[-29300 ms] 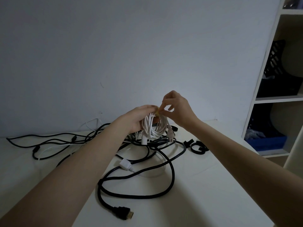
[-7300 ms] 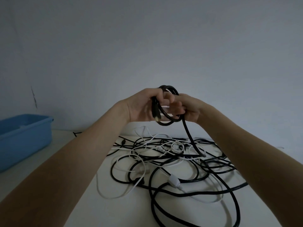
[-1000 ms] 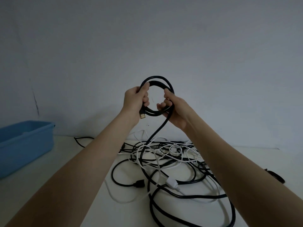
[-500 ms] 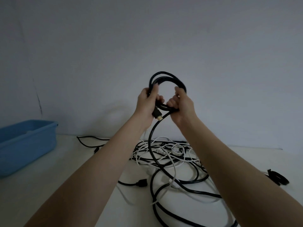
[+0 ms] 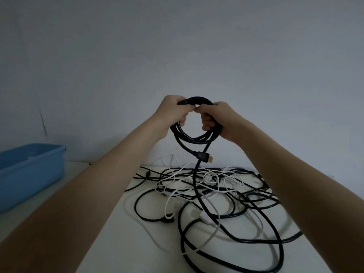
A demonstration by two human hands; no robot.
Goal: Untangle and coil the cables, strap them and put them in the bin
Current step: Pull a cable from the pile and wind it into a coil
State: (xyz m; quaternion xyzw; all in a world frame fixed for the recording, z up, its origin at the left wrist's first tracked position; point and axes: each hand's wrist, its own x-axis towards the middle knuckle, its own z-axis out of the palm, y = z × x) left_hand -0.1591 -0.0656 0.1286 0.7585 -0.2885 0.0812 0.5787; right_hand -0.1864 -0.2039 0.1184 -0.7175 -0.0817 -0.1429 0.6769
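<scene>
Head view, left to right: a blue bin [image 5: 31, 170] waits at the bench's [image 5: 122, 243] far-left edge. I see the left hand [image 5: 173, 110] curled tight round the left side of a black cable coil [image 5: 194, 137], raised above the bench; the right hand [image 5: 218, 119] closes its grip on the other side. The gold-tipped plug [image 5: 205, 158] dangles below. I judge coiling is midway: the trailing length [image 5: 197, 186] runs down into the tangle [image 5: 206, 190] of black and white leads, which must be drawn free before strapping. No strap is visible.
</scene>
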